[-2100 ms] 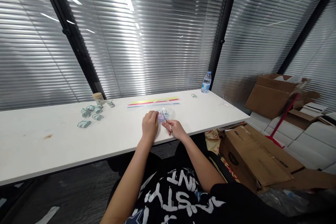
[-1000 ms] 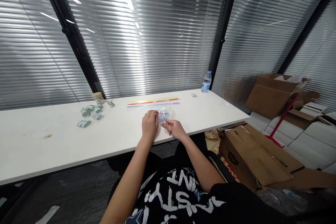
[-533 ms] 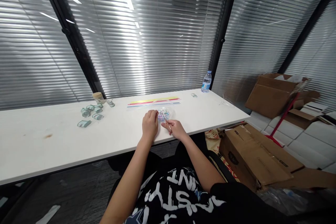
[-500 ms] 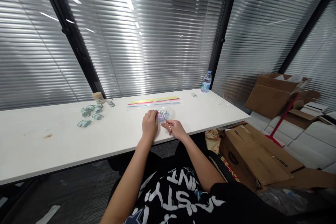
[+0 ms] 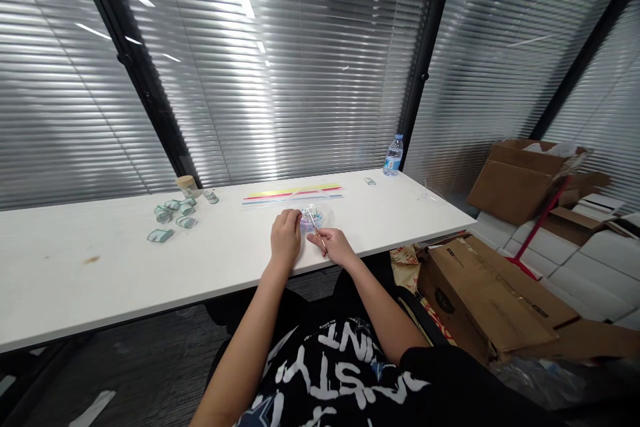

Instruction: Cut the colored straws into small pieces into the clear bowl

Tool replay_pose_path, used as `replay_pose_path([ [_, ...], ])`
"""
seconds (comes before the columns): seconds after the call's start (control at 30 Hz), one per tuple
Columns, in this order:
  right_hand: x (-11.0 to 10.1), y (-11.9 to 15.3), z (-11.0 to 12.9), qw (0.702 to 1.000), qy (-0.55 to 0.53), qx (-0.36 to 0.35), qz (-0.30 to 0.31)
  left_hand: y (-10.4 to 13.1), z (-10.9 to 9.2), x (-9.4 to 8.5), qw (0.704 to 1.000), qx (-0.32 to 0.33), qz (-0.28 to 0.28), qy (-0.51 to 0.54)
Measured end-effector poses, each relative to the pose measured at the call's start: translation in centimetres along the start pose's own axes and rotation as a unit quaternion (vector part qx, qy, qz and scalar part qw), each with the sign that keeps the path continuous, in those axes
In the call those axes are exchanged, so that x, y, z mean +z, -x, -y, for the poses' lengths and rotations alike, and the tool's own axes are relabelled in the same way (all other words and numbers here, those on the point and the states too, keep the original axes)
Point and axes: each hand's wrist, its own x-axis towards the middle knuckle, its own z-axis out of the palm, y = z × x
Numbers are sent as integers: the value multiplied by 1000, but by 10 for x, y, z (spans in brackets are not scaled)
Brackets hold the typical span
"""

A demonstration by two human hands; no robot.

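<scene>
Near the table's front edge lies a clear plastic container (image 5: 311,220) with small pink, blue and purple pieces in it. My left hand (image 5: 286,239) is at its left side, fingers pinched together; what they hold, if anything, is hidden. From the right, my right hand (image 5: 336,247) grips a slim metallic tool (image 5: 317,232) that looks like tweezers. Its thin end points away from me, over the container. Behind the container lie long yellow, red and blue strips (image 5: 293,195).
Several small greenish clear packets (image 5: 185,221) lie to the left, close to a jar with a tan lid (image 5: 187,184). A water bottle (image 5: 393,157) stands at the back right, near another small packet (image 5: 369,181). Cardboard boxes (image 5: 493,290) sit on the floor at right.
</scene>
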Motion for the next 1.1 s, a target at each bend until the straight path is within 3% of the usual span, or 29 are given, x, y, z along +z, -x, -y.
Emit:
replay_pose_path([
  [1.1, 2, 0, -4, 1000, 3, -19, -1, 0, 3, 1, 1000, 2, 4, -8],
])
